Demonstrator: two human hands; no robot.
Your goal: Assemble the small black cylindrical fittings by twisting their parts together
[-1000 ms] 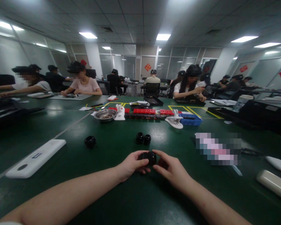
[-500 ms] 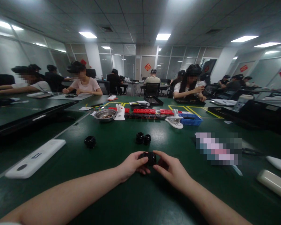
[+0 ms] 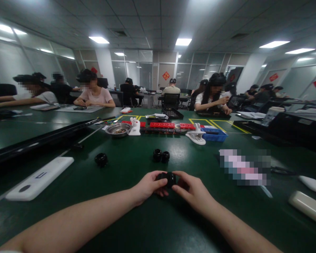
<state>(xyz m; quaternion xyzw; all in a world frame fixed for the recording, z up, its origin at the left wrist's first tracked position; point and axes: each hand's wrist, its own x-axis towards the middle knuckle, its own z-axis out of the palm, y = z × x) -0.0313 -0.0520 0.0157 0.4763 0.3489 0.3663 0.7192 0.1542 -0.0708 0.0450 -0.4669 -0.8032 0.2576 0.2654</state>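
Observation:
Both of my hands meet low in the middle of the green table (image 3: 137,225) around one small black round part (image 3: 170,178). My left hand (image 3: 147,186) pinches its left side with thumb and fingers. My right hand (image 3: 191,189) grips its right side, fingers curled. Just beyond them a pair of similar black round parts (image 3: 161,155) stands side by side. A single black round part (image 3: 101,159) lies further left.
A white flat device (image 3: 39,177) lies at the left and a long black tray (image 3: 37,142) slants behind it. A metal bowl (image 3: 118,129), white clips (image 3: 197,135), red strips (image 3: 162,124) and a blue bin (image 3: 213,135) sit further back. Seated people work at other tables.
My hands and the black part have stayed almost still. At the left, the long black tray has been moved across the neighbouring table towards the middle.

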